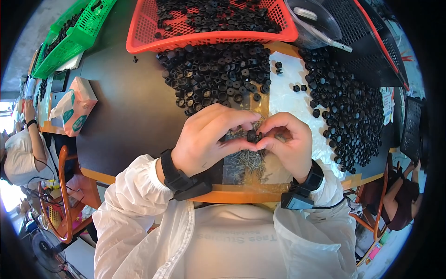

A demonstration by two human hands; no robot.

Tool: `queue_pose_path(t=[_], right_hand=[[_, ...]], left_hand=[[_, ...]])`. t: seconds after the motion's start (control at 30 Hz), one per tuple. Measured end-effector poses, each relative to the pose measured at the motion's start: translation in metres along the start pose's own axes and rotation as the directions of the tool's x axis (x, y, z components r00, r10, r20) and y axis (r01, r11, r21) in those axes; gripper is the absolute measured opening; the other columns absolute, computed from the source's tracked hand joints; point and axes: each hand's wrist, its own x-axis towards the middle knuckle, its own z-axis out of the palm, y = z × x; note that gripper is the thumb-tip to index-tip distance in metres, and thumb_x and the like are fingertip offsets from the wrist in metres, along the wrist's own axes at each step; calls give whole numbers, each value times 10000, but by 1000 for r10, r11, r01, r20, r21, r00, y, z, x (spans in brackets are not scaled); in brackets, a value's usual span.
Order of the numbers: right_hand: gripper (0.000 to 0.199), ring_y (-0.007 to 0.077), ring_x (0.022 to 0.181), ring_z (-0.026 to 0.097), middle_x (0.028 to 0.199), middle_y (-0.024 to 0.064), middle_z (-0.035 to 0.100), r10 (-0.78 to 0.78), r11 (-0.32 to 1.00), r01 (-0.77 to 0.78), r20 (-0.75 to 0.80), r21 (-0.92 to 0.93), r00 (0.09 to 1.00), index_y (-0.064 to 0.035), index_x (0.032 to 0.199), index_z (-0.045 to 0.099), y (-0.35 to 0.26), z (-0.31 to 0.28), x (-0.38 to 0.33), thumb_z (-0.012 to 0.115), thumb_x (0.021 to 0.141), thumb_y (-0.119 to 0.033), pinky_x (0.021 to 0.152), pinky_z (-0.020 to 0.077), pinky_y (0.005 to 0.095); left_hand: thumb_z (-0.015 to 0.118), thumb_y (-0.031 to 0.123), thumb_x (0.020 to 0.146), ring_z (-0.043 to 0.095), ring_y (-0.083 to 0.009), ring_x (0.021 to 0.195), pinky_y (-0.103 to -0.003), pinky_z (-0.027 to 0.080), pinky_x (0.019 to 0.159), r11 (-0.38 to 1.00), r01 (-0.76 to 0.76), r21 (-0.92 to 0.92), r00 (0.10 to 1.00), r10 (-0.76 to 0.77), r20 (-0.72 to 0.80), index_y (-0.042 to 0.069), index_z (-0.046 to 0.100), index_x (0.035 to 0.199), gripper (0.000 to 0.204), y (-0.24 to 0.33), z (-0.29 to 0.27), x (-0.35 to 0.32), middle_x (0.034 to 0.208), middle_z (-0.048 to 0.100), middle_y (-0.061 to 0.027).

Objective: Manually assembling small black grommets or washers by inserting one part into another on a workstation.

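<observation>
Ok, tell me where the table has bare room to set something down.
The widest bare patch is the dark tabletop between the tissue pack and the middle heap of black caps. It is crowded ahead and to the right: red basket, more caps, and screws under the left hand and right hand.

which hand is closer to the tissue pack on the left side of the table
Left. The left hand is at the table's middle, on the side facing the tissue pack; the right hand lies beyond it, farther away.
</observation>
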Motion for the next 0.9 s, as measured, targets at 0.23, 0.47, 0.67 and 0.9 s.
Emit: queue_pose_path(t=[0.23,0.47,0.67,0.9], right_hand=[[231,118,795,650,962,80,678,-105,994,104,-19,-33,994,-2,969,685,-3,3,0,808,775,-29,709,516,240],[234,125,874,659,1018,85,678,-1,992,-1,15,123,1000,5,1050,676,-4,3,-3,752,829,10,768,530,252],[216,109,880,639,1059,75,660,-10,989,1,57,148,998,1,1059,665,2,-1,-3,735,855,-13,797,517,241],[323,81,831,558,1074,43,616,22,995,-39,191,89,981,-20,1184,660,6,-6,3,731,874,-77,732,477,228]], left_hand=[[862,162,650,614,-202,709,-310,507,654,999,48,-13,998,-49,-32,89,655,1162,557,2,2,-3,852,679,-33],[865,183,655,601,-185,694,-294,503,635,999,35,-1,997,-35,-70,81,650,1168,566,0,3,-4,862,686,-27],[911,110,614,658,-166,744,-270,533,674,1000,4,26,1000,-4,-11,6,642,1144,604,2,-1,-2,871,702,-94],[907,123,601,651,-191,767,-284,534,679,992,-126,15,992,126,2,21,640,1149,617,-4,-1,-2,895,720,-87]])
